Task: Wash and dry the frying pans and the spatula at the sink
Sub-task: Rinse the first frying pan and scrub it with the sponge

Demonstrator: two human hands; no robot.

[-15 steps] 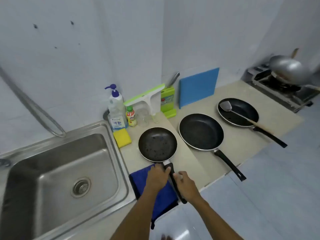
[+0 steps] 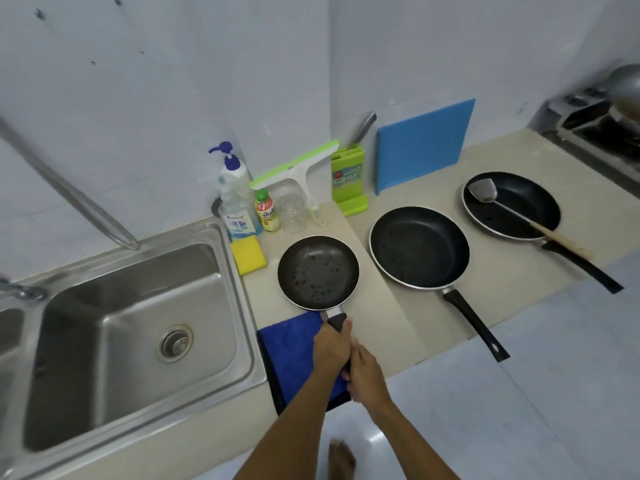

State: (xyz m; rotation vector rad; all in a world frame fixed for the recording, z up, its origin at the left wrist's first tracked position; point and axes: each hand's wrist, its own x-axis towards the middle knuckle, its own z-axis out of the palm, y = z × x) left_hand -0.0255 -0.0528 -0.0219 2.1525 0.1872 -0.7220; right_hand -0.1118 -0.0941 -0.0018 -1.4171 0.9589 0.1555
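A steel sink fills the left end of a pale bench, its basin dry with nothing in it. Three black frying pans stand in a row along the bench. The large frying pan is in the middle, and the far frying pan near the right end carries a metal spatula, blade toward the wall. The small frying pan sits nearest the sink, its surface spotted with residue. Its long axis runs from back to front: bowl toward the wall, handle pointing at the front edge, beside a blue cloth.

The left hand is wrapped round the handle close to the bowl. The right hand curls round the handle's end just behind it. Half a second ago the right hand lay looser beside the handle. Now both hands hide most of it, while the pan has not shifted. Washing has likely not begun, and a lift toward the sink looks imminent.
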